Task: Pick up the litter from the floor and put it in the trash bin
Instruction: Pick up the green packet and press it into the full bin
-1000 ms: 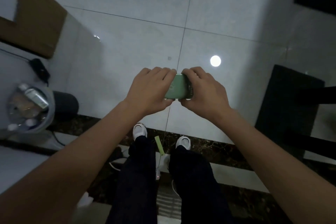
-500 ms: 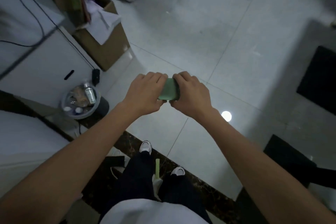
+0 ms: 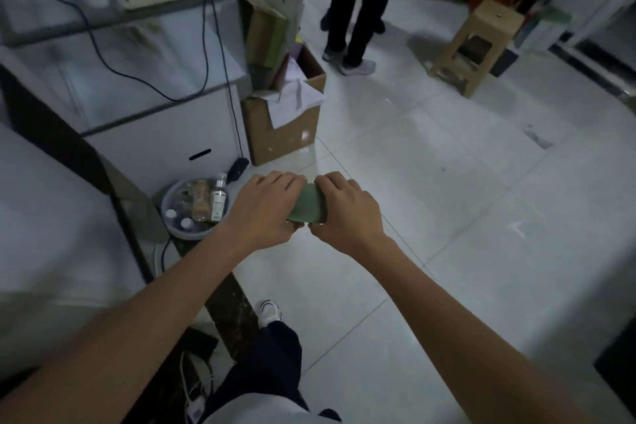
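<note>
1. The left hand and right hand pinch the green item between them, fingers curled over its top edge. The thumbs are hidden.
2. The trash bin, which holds bottles, stands just left of the left knuckles.
3. Risk: let go from here, the item probably lands on tiles and misses the rim.

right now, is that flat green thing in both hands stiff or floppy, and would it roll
Probably stiff: the flat pale-green rounded-corner slab looks unbent between the left hand and right hand. Likely light, since curled fingers alone hold it. Flat, so unlikely to roll.
</note>
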{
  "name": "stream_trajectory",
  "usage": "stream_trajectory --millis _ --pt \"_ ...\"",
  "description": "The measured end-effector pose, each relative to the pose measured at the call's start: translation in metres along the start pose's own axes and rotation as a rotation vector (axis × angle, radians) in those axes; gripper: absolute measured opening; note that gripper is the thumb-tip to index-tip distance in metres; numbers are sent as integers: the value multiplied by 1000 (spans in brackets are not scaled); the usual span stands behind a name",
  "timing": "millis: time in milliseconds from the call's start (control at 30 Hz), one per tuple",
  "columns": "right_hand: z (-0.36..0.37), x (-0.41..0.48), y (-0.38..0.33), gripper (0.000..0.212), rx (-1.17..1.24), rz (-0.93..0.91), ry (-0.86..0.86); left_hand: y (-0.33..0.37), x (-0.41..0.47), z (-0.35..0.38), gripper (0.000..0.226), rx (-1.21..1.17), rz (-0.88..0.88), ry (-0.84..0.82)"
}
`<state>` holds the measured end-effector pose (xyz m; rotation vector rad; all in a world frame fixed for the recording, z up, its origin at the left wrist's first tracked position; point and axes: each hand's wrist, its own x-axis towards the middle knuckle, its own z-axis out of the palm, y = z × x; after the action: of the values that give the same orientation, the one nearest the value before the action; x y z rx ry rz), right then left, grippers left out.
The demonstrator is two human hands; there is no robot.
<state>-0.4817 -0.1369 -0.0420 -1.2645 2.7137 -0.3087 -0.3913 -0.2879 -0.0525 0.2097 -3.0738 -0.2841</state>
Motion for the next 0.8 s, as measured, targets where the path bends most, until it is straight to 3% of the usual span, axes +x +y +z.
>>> stream_trajectory --millis 467,667,800 --pt "11 154 -45 76 -6 -366 -142 -103 28 -3 74 -177 -434 43" --pt "15 209 -51 74 -35 -627 -215 -108 39 7 52 -216 -726 124" --pt "22 233 -41 70 -96 -788 -268 -96 49 20 70 -131 -817 132"
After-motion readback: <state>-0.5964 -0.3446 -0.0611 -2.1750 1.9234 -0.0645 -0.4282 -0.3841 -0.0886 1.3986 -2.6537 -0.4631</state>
